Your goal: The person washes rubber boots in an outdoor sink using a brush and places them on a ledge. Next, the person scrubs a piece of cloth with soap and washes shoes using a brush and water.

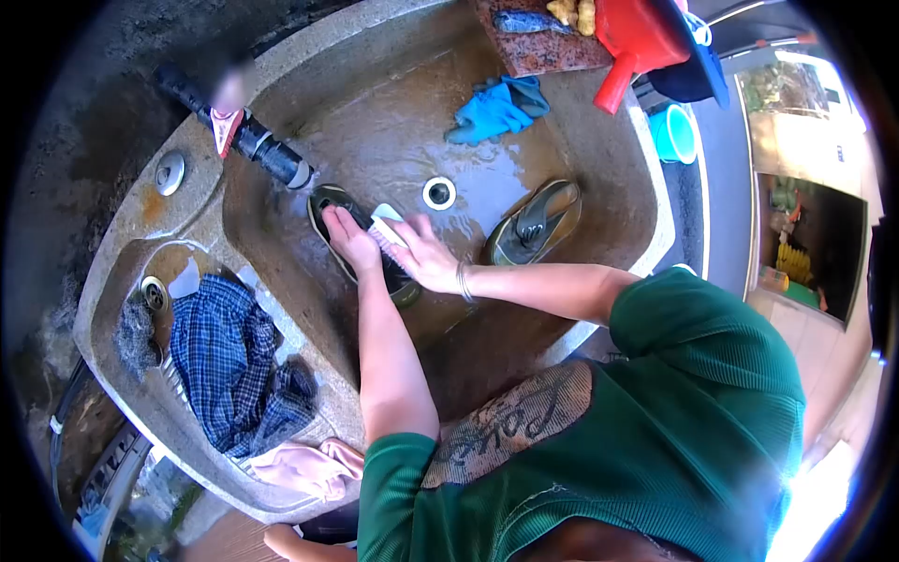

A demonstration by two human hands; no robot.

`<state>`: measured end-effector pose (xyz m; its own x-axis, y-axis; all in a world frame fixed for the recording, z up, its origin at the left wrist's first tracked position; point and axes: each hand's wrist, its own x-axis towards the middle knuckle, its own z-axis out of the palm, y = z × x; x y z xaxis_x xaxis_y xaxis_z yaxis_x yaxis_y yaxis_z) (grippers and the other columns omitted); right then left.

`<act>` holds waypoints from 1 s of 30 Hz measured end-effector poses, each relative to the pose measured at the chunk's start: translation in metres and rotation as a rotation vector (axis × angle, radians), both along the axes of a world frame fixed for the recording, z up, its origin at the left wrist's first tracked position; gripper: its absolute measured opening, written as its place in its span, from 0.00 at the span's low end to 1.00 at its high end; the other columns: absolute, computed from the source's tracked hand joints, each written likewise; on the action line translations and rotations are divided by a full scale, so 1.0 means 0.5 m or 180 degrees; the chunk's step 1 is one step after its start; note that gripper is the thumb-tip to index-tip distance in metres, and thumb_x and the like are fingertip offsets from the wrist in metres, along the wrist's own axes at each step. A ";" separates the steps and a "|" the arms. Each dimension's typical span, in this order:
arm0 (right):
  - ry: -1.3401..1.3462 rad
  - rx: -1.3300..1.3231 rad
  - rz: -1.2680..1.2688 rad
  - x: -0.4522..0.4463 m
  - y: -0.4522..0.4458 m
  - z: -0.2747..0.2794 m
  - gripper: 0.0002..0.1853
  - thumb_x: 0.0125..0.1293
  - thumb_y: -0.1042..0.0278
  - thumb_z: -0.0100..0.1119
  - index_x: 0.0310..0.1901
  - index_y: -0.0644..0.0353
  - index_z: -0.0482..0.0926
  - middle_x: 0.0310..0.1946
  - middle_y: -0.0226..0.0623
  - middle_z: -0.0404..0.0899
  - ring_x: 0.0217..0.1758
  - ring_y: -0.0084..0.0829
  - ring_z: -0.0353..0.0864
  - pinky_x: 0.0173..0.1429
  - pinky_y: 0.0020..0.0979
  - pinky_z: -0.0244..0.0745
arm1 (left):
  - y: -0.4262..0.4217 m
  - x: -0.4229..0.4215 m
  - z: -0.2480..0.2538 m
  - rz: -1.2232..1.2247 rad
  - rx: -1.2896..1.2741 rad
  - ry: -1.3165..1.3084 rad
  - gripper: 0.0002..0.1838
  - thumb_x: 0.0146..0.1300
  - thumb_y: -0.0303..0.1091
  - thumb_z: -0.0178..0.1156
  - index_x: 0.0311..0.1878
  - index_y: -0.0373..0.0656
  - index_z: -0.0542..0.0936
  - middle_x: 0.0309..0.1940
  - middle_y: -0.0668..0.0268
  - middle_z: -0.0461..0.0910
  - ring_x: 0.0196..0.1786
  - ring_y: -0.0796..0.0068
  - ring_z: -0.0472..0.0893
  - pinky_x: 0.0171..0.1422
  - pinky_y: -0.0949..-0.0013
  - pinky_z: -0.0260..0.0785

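Inside the stone sink (599, 140), a dark shoe (323, 199) lies on the wet bottom. My left hand (351, 241) holds it at its opening, the fingertips partly hidden there. A white scrub brush (386, 225) is in my right hand (426, 258), its bristles against the shoe beside my left hand. My two hands nearly touch and cover the middle of the shoe. To the right, a second dark shoe with laces (534, 225) lies apart from both hands. The round drain (438, 194) sits between the two shoes.
Blue gloves or cloth (501, 108) lie at the sink's far side. A red dipper (637, 47) rests by the far right rim. A black pipe (248, 136) reaches in from the left. The side basin holds a plaid garment (220, 356) and pink cloth (304, 465).
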<state>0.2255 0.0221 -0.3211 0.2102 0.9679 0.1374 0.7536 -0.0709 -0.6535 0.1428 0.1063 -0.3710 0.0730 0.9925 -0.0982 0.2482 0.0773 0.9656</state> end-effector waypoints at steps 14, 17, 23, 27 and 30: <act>0.0182 -0.0139 -0.0580 -0.013 0.136 -0.043 0.21 0.66 0.56 0.52 0.59 0.51 0.71 0.47 0.55 0.69 0.48 0.54 0.71 0.52 0.47 0.69 | 0.003 -0.005 -0.021 0.0126 -0.0819 -0.1258 0.14 0.72 0.38 0.45 0.47 0.36 0.72 0.40 0.61 0.76 0.43 0.71 0.73 0.50 0.67 0.67; -0.0144 -0.0204 -0.0919 -0.024 0.241 0.010 0.22 0.66 0.57 0.52 0.60 0.52 0.72 0.51 0.55 0.69 0.57 0.52 0.66 0.58 0.45 0.67 | 0.007 0.011 -0.004 0.0286 -0.0753 -0.1552 0.12 0.73 0.38 0.45 0.47 0.39 0.70 0.40 0.64 0.73 0.43 0.73 0.74 0.48 0.67 0.68; 0.0052 -0.0362 -0.0096 -0.006 -0.011 -0.030 0.22 0.68 0.58 0.50 0.62 0.53 0.69 0.55 0.55 0.67 0.56 0.55 0.68 0.61 0.47 0.67 | 0.002 0.001 0.011 0.0066 -0.0424 -0.0219 0.16 0.71 0.39 0.45 0.45 0.33 0.72 0.38 0.56 0.76 0.42 0.65 0.75 0.49 0.63 0.67; 0.0552 -0.0952 -0.0914 -0.015 0.224 0.031 0.20 0.69 0.59 0.49 0.62 0.46 0.70 0.56 0.57 0.66 0.58 0.53 0.67 0.61 0.48 0.66 | 0.012 0.017 0.000 0.0094 -0.0459 -0.0968 0.17 0.71 0.42 0.48 0.45 0.36 0.73 0.36 0.57 0.77 0.40 0.66 0.76 0.48 0.63 0.68; 0.0386 -0.0006 -0.0651 -0.020 0.163 0.034 0.21 0.69 0.58 0.49 0.62 0.50 0.68 0.55 0.56 0.66 0.58 0.55 0.64 0.58 0.47 0.67 | 0.011 -0.002 0.026 -0.0206 -0.0637 -0.1213 0.15 0.72 0.42 0.48 0.44 0.37 0.73 0.32 0.58 0.75 0.37 0.68 0.74 0.47 0.66 0.67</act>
